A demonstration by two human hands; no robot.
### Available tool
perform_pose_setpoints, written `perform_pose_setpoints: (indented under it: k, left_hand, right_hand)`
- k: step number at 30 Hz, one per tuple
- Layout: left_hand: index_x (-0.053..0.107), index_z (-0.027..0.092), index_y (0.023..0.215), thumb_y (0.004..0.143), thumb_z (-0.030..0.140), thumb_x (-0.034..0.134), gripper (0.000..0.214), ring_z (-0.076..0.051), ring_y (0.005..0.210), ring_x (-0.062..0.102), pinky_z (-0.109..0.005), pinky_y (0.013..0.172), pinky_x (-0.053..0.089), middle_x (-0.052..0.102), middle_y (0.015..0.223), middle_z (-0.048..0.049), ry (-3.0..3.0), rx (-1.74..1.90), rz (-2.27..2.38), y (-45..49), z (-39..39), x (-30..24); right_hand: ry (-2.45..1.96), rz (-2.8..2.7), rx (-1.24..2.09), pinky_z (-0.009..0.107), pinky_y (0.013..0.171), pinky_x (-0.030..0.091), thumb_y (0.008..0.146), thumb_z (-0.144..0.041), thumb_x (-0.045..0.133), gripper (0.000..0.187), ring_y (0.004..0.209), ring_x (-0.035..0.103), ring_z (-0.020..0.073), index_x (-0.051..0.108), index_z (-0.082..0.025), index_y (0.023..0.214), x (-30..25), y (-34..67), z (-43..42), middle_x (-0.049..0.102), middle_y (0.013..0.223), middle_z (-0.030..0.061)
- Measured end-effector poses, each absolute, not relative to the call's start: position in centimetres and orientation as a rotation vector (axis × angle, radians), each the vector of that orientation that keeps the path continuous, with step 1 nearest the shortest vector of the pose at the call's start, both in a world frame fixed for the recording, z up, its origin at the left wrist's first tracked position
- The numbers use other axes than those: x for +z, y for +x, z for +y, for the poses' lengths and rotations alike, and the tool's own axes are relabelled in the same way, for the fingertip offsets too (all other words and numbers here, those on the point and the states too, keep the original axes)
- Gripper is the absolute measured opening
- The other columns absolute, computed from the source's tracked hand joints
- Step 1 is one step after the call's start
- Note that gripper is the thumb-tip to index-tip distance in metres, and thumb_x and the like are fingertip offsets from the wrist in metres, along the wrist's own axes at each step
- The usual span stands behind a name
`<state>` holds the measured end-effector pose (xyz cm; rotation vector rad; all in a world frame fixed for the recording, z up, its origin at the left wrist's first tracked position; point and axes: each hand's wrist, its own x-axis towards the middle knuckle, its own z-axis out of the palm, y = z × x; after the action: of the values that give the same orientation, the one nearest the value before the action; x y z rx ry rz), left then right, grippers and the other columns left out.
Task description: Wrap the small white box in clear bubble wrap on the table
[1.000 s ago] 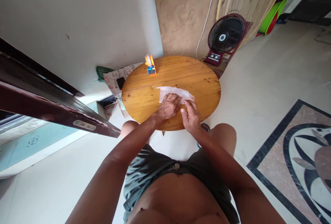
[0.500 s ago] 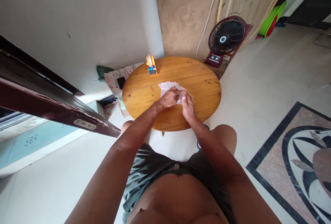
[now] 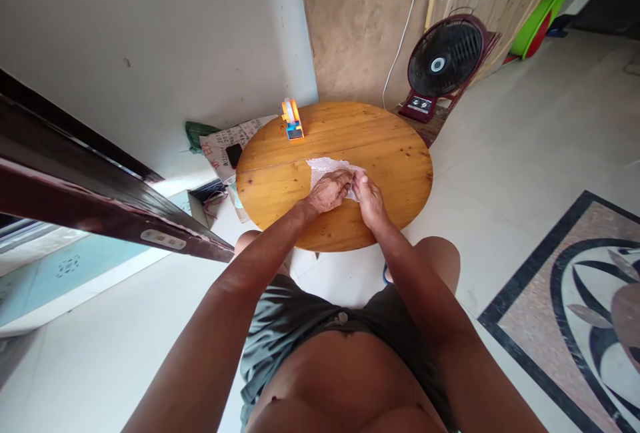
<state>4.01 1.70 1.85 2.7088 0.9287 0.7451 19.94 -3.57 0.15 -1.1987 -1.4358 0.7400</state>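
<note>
A crumpled sheet of clear bubble wrap (image 3: 323,166) lies on the round wooden table (image 3: 390,153). My left hand (image 3: 329,191) rests on top of it with the fingers curled down, gripping its near side. Right beside it, my right hand (image 3: 367,197) pinches the wrap's right part, fingers closed. The two hands touch each other over the middle of the table. Most of the wrap is hidden under them.
An orange and blue tape dispenser (image 3: 291,120) stands at the table's far left edge. A dark red floor fan (image 3: 441,66) sits behind the table. Newspaper and a phone (image 3: 233,154) lie on the floor at the left. A dark wooden door edge (image 3: 100,186) juts in there.
The bubble wrap lay spread flat under my open hands a second ago. Both hands have since closed and gathered it into a smaller bunch toward the table's middle.
</note>
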Motion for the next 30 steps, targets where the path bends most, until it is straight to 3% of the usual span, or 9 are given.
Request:
perform_pose_setpoints:
  k: [3,5,9,14,22,30]
  left_hand:
    - [0.063,0.014,0.118,0.091,0.026,0.056,0.031,-0.028,0.115,0.066,-0.044,0.106,0.051,0.069,0.118,-0.0144,2.73,0.665,1.0,4.1,1.4,2.4]
    - [0.062,0.014,0.12,0.089,0.031,0.061,0.036,-0.029,0.113,0.066,-0.045,0.106,0.051,0.07,0.116,-0.0143,2.738,0.616,1.078,4.3,1.1,2.7]
    - [0.062,0.014,0.121,0.09,0.034,0.06,0.037,-0.03,0.118,0.064,-0.047,0.116,0.042,0.07,0.116,-0.0143,2.759,0.516,1.234,5.0,0.2,2.8]
    - [0.056,0.014,0.13,0.09,0.034,0.061,0.045,-0.029,0.128,0.06,-0.049,0.125,0.029,0.068,0.126,-0.0155,2.741,0.497,1.356,5.8,-0.5,2.5]
    - [0.057,0.016,0.119,0.09,0.026,0.06,0.031,-0.029,0.132,0.058,-0.05,0.127,0.026,0.064,0.134,-0.0169,2.746,0.483,1.422,6.4,-1.0,2.5]
    - [0.058,0.014,0.118,0.097,0.032,0.052,0.029,-0.029,0.13,0.059,-0.049,0.127,0.027,0.066,0.132,-0.0178,2.761,0.561,1.445,6.7,-1.1,2.0]
  right_hand:
    - [-1.228,-1.319,0.608,0.046,0.104,0.053,0.091,-0.067,0.056,0.059,0.118,0.065,0.028,0.066,-0.023,0.128,0.2,21.8,-3.4,0.068,0.128,0.0131]
    - [-1.391,-1.278,0.482,0.047,0.099,0.055,0.088,-0.055,0.063,0.052,0.112,0.066,0.0281,0.067,-0.02,0.126,0.5,23.4,-3.3,0.065,0.13,0.015]
    - [-1.805,-1.444,0.458,0.043,0.103,0.052,0.086,-0.038,0.065,0.052,0.106,0.068,0.0267,0.065,-0.012,0.131,1.6,25.3,-2.8,0.07,0.122,0.0166]
    - [-1.956,-1.808,0.53,0.034,0.099,0.05,0.09,-0.04,0.065,0.05,0.11,0.069,0.025,0.067,-0.017,0.133,3.4,24.4,-1.7,0.075,0.118,0.0108]
    - [-2.119,-1.949,0.39,0.03,0.083,0.05,0.091,-0.036,0.059,0.028,0.103,0.071,0.0255,0.08,-0.022,0.103,4.5,23.5,-0.2,0.078,0.109,0.0102]
    - [-2.062,-2.03,0.343,0.028,0.085,0.048,0.096,-0.034,0.057,0.028,0.102,0.069,0.0232,0.077,-0.017,0.104,4.5,23.7,1.2,0.077,0.11,0.0124]
